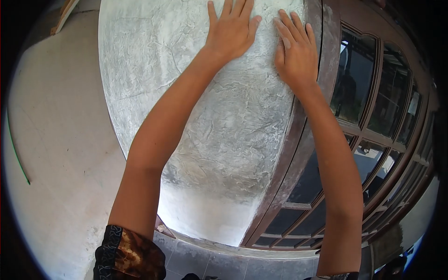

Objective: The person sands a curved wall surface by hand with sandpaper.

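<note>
My left hand (pixel 232 33) lies open against the rough grey plastered wall (pixel 210 126), its fingers spread and pointing upward. Close to the wall's right edge is my right hand (pixel 298 56), beside the brown wooden frame (pixel 329 51). Its fingers are stretched out, and pale grey residue shows on some of them. Neither hand shows an object in its grasp. Wrinkled, crease-like marks cover much of the plaster, and the wall's lower part is smoother and whiter.
On the right stands a brown door (pixel 380 88) with several glass panes that carry reflections. Grey floor tiles (pixel 224 265) run along the wall's foot. At the left is a plain beige surface (pixel 65 112) with a thin green strip (pixel 17 161) along it.
</note>
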### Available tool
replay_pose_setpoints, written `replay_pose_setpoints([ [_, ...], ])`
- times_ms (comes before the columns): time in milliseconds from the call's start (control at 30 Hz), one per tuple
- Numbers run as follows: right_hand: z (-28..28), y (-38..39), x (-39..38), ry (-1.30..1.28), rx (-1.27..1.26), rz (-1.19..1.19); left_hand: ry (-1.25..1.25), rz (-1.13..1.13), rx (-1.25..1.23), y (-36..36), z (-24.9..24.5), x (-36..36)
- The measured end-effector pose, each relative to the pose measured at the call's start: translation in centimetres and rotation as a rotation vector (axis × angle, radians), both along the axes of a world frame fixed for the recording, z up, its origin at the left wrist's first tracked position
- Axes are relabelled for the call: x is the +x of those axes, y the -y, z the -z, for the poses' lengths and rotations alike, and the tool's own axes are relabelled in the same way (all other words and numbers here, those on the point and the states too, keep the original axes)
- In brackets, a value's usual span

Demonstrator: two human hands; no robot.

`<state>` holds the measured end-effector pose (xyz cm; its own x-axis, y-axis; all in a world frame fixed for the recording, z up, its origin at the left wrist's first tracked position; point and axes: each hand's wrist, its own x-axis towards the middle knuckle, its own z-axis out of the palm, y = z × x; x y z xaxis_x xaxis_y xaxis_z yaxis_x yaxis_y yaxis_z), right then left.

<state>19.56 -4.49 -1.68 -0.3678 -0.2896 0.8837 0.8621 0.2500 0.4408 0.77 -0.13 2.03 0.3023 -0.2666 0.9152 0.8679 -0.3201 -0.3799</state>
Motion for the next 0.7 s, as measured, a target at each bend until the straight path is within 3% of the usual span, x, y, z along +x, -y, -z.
replay_pose_setpoints([
  [67, 0.2, -0.1, 0.0, 0.003, -0.006, 0.009, -0.105, 0.122, -0.09, 1.1, 7.1, 0.7],
  [100, 0.0, -0.1, 0.0, -0.012, -0.002, 0.026, -0.126, 0.126, -0.088, 1.3, 7.0, 0.3],
  [133, -0.1, -0.1, 0.0, -0.023, 0.006, 0.023, -0.151, 0.131, -0.086, 1.3, 6.7, 0.0],
  [267, 0.0, -0.1, -0.1, -0.016, -0.002, 0.025, 0.001, 0.032, -0.085, 0.6, -3.5, 0.2],
  [300, 0.0, 0.1, 0.0, -0.011, -0.006, 0.02, 0.009, 0.025, -0.103, 0.9, -3.1, 0.6],
  [433, 0.0, -0.2, 0.1, 0.001, 0.013, -0.003, -0.063, 0.134, -0.033, 0.8, 6.9, 0.8],
  [533, 0.0, -0.2, -0.1, -0.022, 0.008, 0.018, -0.123, 0.089, -0.085, 1.3, 5.0, -0.5],
  [600, 0.1, 0.2, -0.1, -0.027, -0.014, 0.025, -0.008, 0.063, 0.057, 0.3, -0.5, -0.3],
  [667, 0.0, 0.1, -0.2, -0.037, -0.01, 0.027, 0.02, 0.04, -0.111, 0.8, -3.3, -0.2],
  [700, 0.2, 0.1, -0.2, -0.042, -0.021, 0.016, 0.025, 0.045, -0.116, 0.8, -2.2, 0.0],
])
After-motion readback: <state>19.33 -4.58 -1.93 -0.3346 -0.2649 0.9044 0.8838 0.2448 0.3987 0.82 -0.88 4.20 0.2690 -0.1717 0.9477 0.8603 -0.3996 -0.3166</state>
